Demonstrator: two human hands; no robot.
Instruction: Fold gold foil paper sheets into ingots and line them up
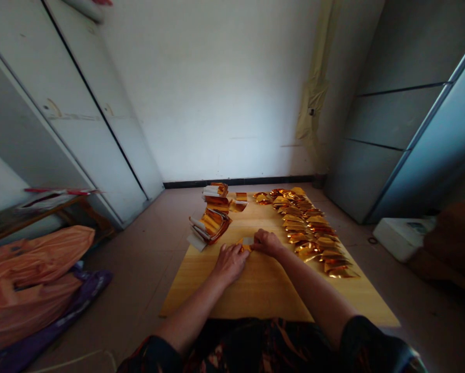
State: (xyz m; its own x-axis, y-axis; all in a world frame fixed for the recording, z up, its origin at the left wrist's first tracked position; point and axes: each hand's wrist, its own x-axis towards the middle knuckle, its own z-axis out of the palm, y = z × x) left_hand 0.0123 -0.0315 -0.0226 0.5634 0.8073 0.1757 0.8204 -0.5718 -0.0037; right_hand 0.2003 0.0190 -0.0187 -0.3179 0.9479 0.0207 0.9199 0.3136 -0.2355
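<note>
Between my hands, near the middle of the wooden board [263, 295], lies a small sheet of gold foil paper [247, 241] with a pale grey patch showing. My left hand [230, 263] has its fingers closed at the sheet's left and near side. On its right edge, the curled fingers of my right hand [268, 242] grip it. Stacks of flat gold foil paper [213, 224] with grey backs sit beyond my left hand. To the right, folded gold foil pieces [296, 225] lie in overlapping rows.
A grey cabinet [96, 103] stands at the left and a grey-blue cabinet [395, 124] at the right. Orange plastic bags [33, 280] and a purple bag [61, 316] lie on the left floor. A white box [401, 235] sits at the right.
</note>
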